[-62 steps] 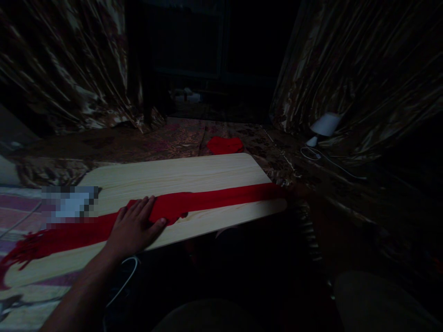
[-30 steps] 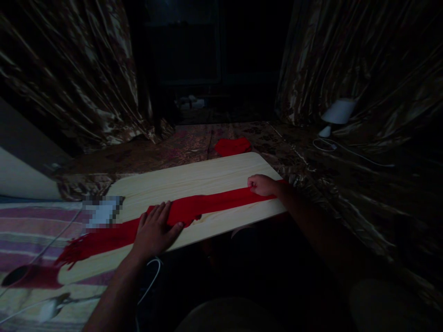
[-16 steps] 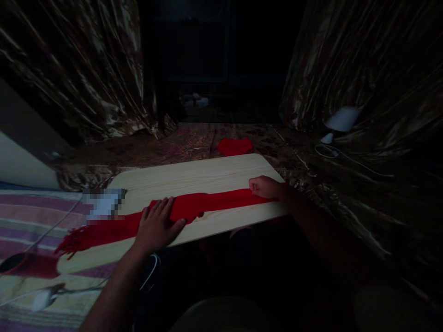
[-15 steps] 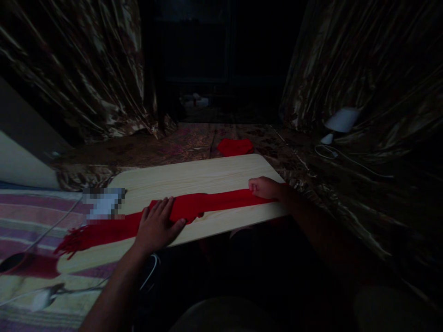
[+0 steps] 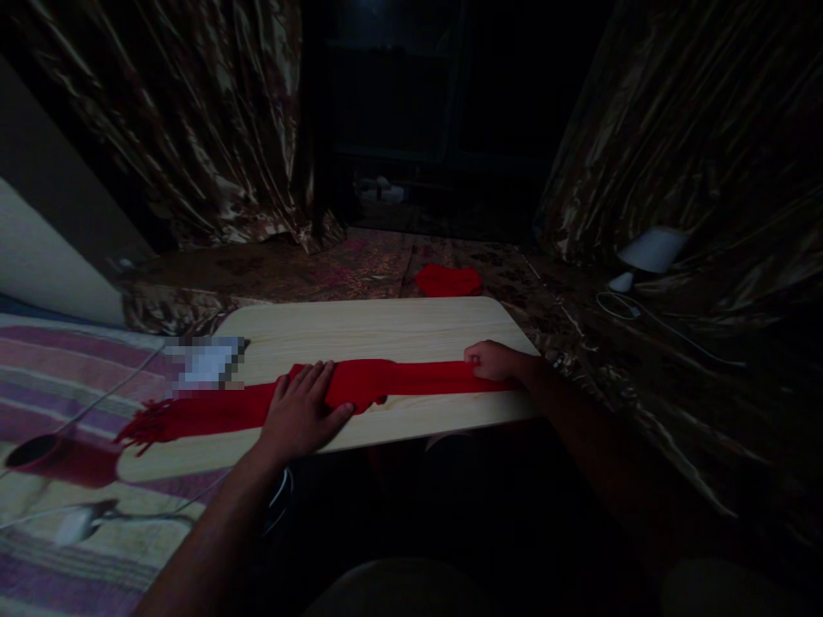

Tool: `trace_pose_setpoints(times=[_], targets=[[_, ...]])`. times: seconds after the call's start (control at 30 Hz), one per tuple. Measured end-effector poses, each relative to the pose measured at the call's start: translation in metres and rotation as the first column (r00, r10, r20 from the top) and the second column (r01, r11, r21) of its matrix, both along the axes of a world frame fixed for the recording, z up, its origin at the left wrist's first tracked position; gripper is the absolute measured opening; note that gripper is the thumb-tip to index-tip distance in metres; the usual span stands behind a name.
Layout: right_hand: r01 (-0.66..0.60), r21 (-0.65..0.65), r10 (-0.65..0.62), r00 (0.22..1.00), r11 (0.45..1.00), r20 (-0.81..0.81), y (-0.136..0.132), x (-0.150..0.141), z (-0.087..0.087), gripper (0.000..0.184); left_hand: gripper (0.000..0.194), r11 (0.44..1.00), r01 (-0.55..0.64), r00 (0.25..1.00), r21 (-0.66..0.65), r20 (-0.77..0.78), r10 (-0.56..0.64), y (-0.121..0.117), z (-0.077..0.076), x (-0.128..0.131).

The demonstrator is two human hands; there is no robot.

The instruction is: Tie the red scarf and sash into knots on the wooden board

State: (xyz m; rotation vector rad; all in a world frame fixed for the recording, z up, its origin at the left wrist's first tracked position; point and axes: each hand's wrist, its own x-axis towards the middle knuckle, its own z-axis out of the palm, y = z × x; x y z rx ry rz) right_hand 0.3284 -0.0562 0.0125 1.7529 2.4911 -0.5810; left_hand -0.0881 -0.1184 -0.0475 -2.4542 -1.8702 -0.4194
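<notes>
A red fringed scarf [image 5: 363, 383] lies lengthwise across a pale wooden board [image 5: 386, 326], with its tassels toward the left end. My left hand [image 5: 302, 411] rests flat on the scarf left of the middle, fingers stretched out and thumb apart. Near the board's right edge, my right hand [image 5: 495, 360] is closed in a fist on the scarf, gripping it. The scarf is folded or doubled just right of my left hand, and a small dark bit shows at its lower edge there. My right forearm hides the scarf's far right end.
A red folded cloth [image 5: 448, 280] lies beyond the board. At left are a blurred-out flat device [image 5: 209, 362], a dark red cylinder [image 5: 70, 460] and a white plug [image 5: 77, 524] with cables on a striped bedspread [image 5: 39, 566]. A small lamp [image 5: 652, 250] stands at right.
The whole view has tilted and shifted slightly. Both hands keep the same places on the scarf, and the scarf looks unchanged.
</notes>
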Motion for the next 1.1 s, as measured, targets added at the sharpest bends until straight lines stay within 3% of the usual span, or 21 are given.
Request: trace_pose_setpoints(times=[0.13,0.3,0.47,0.53,0.6,0.67,0.8,0.9,1.0,1.1], targets=[[0.022,-0.064,-0.025,0.999,0.998,-0.046,0.005,0.007,0.009,0.008,0.085,1.0,-0.002,1.0,-0.003,0.0,0.002,0.001,-0.001,0.0],[0.073,-0.105,-0.078,0.996,0.992,-0.039,0.013,0.011,0.01,0.014,0.085,1.0,0.003,1.0,0.008,-0.003,-0.003,0.0,-0.001,0.0],[0.072,0.007,-0.073,0.991,0.997,0.114,0.012,0.004,0.005,0.015,0.086,1.0,0.0,1.0,0.001,-0.001,0.0,0.0,-0.001,-0.001],[0.068,0.133,-0.092,0.978,0.989,0.185,0.005,-0.002,0.004,0.018,0.086,1.0,-0.002,1.0,-0.004,0.005,0.002,-0.001,-0.001,0.0],[0.031,0.321,-0.095,0.978,0.947,0.186,-0.005,-0.012,0.001,0.024,0.088,1.0,-0.005,1.0,-0.003,0.015,0.005,-0.001,0.001,0.001],[-0.017,0.454,-0.024,0.996,0.891,0.084,-0.019,-0.022,-0.007,0.036,0.088,1.0,-0.01,0.999,0.005,0.031,0.009,-0.002,0.003,0.002],[-0.162,0.382,0.193,0.98,0.91,-0.043,-0.044,-0.039,-0.031,0.066,0.091,0.998,-0.053,0.993,0.042,0.107,0.048,-0.006,0.006,0.001],[-0.153,0.301,0.161,0.987,0.941,-0.004,-0.054,-0.047,-0.042,0.076,0.096,0.979,-0.195,0.961,0.062,0.214,0.178,-0.01,0.005,-0.008],[-0.082,0.358,0.098,0.995,0.93,-0.025,-0.06,-0.066,-0.041,0.084,0.102,0.964,-0.266,0.904,-0.018,0.342,0.256,-0.014,0.004,-0.02],[-0.09,0.445,0.132,0.989,0.891,-0.064,-0.062,-0.102,-0.034,0.079,0.102,0.962,-0.264,0.859,-0.065,0.438,0.265,-0.017,0.003,-0.026]])
